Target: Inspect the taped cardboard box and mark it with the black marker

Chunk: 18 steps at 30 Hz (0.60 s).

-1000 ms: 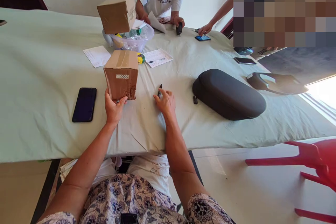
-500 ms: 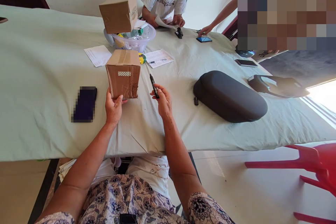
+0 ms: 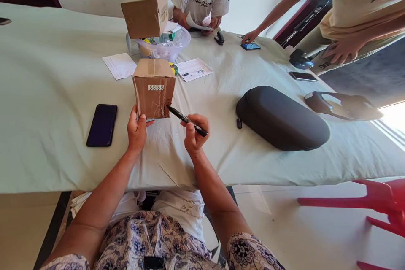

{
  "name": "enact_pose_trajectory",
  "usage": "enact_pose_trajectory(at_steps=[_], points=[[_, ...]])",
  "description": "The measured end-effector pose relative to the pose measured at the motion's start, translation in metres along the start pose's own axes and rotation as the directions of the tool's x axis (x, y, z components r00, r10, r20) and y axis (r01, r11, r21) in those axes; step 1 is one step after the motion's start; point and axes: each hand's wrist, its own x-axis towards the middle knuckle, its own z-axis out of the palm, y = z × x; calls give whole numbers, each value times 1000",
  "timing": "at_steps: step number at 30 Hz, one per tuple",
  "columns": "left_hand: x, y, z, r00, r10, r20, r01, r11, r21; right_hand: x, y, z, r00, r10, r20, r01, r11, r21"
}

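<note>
A brown cardboard box (image 3: 154, 93) is tilted up toward me over the table, its near face bearing a dotted white strip and a scuffed lower right corner. My left hand (image 3: 137, 132) grips that box from below at its lower left, thumb on the near face. In my right hand (image 3: 195, 133) a black marker pen (image 3: 186, 121) is pinched, tip pointing left. The tip appears to touch the box's scuffed corner. The marker's black cap (image 3: 239, 123) lies apart on the cloth, beside a dark grey case (image 3: 281, 118).
A second cardboard box (image 3: 144, 14) rests on a plastic basin (image 3: 180, 46) holding bottles. Papers (image 3: 119, 66), a dark phone (image 3: 101, 125), a stapler (image 3: 219, 38) and another phone (image 3: 250, 46) lie on the cloth-covered table (image 3: 47, 93). Two people lean at the far side. A red chair (image 3: 379, 198) stands right.
My right hand has turned the marker from pointing upward to pointing left, bringing its tip to the box. The box has shifted slightly right in view, still in my left hand.
</note>
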Motion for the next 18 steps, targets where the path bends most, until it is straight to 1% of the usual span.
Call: enact_pose_trajectory(at_steps=[3, 7, 10, 15, 17, 18], points=[[-1, 0, 0, 1000, 9, 6, -9, 1000, 14, -2, -2, 1, 995, -47, 84, 53, 996, -65], [-1, 0, 1, 1000, 1, -1, -1, 1000, -1, 4, -6, 4, 989, -125, 76, 132, 986, -100], [-1, 1, 2, 1000, -7, -11, 7, 1000, -20, 7, -9, 8, 980, -164, 111, 173, 981, -83], [-1, 4, 2, 1000, -18, -9, 18, 1000, -15, 8, -13, 14, 956, -208, 208, 215, 977, -11], [-1, 4, 1, 1000, -16, -9, 15, 1000, -14, 8, -14, 12, 947, -209, 243, 225, 973, -40], [-1, 5, 0, 1000, -11, -13, 10, 1000, -11, 8, -13, 10, 949, -193, 249, 219, 972, -80]])
